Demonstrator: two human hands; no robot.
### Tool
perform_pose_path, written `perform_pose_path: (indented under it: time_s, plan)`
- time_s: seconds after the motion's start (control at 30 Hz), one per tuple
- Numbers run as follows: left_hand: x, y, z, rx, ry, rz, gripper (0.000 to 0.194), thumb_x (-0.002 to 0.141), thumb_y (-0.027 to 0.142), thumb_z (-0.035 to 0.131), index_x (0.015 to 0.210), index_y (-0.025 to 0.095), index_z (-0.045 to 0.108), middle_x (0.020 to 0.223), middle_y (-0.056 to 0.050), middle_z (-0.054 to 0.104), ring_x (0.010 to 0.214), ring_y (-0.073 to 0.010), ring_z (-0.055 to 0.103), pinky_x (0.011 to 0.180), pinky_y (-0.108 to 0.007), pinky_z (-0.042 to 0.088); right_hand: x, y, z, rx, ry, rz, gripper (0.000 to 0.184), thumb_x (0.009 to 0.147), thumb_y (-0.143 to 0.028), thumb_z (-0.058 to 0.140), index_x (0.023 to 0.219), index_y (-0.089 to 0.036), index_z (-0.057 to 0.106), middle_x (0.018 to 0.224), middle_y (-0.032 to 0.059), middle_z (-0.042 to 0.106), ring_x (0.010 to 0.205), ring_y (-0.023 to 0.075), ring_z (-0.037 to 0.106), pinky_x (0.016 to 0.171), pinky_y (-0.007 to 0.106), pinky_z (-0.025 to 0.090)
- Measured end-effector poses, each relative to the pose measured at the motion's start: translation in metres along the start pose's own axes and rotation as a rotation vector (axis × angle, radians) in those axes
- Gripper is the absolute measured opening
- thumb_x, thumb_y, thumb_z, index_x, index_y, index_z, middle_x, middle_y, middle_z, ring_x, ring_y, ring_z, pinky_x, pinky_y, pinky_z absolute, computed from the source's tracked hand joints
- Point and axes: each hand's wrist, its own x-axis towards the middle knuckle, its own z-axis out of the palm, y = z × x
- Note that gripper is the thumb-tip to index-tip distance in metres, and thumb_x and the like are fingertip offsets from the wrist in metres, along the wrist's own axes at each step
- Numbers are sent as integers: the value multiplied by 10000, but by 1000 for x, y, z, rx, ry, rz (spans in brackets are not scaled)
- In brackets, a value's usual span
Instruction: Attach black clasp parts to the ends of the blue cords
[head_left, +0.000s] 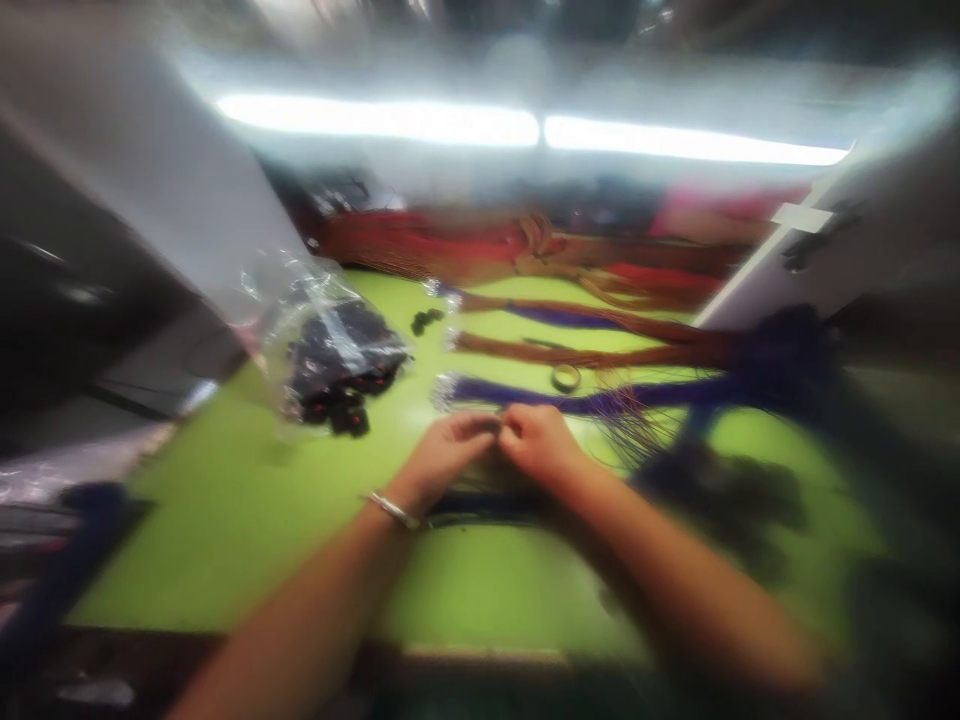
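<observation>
My left hand (452,447), with a bracelet (393,510) at the wrist, is closed in a pinch near the middle of the table. Touching or nearly touching it, my right hand (541,440) has its fingers curled in. Something small and dark shows at the fingertips, too blurred to name. Just beyond the hands lies a bundle of blue-purple wires (517,393) with clear connectors (445,391) on its left ends. A dark bundle of wires (487,507) lies beneath the hands, partly hidden.
At left, an open plastic bag (337,340) holds black parts, some at its mouth. Small black pieces (426,321) lie beside brown wire bundles (570,353). A tape roll (565,378) sits among the wires. Red and brown wires (450,245) line the back of the green table (225,540).
</observation>
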Motion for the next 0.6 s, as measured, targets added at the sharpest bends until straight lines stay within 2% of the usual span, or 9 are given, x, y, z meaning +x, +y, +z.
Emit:
perform_pose_path:
  time_s: [0.1,0.17,0.27,0.33,0.43,0.5,0.53,0.57,0.6]
  plan:
    - [-2,8,3,-28,7,14,317,708,284,708,991,142,681,938,-92,683,744,-160,611,721,-289,479,1,-3,-6,96,-1,-5,160,715,-163,499,594,-143,602,552,1,566,523,85,431,535,207,318]
    - [-4,16,2,-95,17,41,397,706,277,711,1077,153,638,939,-88,672,715,-147,610,702,-287,482,3,-6,-23,209,20,-16,160,724,-178,496,620,-140,612,561,-3,563,530,84,443,532,200,334]
    - [-4,26,-8,-175,119,77,478,706,308,710,1148,180,579,944,-76,649,708,-132,607,662,-265,478,4,-6,-65,333,47,11,155,733,-230,515,702,-136,634,610,-1,574,560,88,465,533,199,360]
    - [-1,27,-16,-166,236,47,403,707,354,700,1042,144,620,871,-68,637,682,-117,592,618,-237,462,-3,4,-102,358,13,61,160,710,-254,556,774,-137,643,672,6,592,580,91,481,540,204,377]
    - [2,25,-26,-151,340,-24,329,681,362,715,876,105,653,805,-59,620,656,-102,572,593,-218,445,-27,40,-156,288,-35,174,193,681,-298,622,811,-157,639,697,9,587,542,90,466,501,216,374]
    - [3,25,-29,-180,348,-35,307,666,331,728,861,105,657,813,-55,623,662,-98,572,603,-216,444,-52,78,-186,205,10,150,168,731,-347,610,794,-194,638,821,46,619,654,129,535,584,253,430]
    - [3,26,-30,-204,346,-32,294,665,315,729,859,107,657,813,-53,626,661,-95,573,606,-214,443,-66,99,-197,136,15,123,165,750,-371,601,764,-212,641,866,64,626,749,162,570,646,277,450]
    - [2,28,-31,-231,344,-29,276,668,301,726,852,106,657,808,-53,630,656,-93,575,609,-214,443,-80,120,-205,32,-43,126,156,744,-380,617,756,-230,656,900,78,634,814,189,587,710,305,456]
    - [2,31,-33,-259,348,-26,254,674,283,720,843,105,655,797,-54,634,650,-91,576,609,-213,442,-93,140,-211,-66,-67,107,153,703,-401,650,721,-250,671,872,84,646,806,213,597,710,329,457]
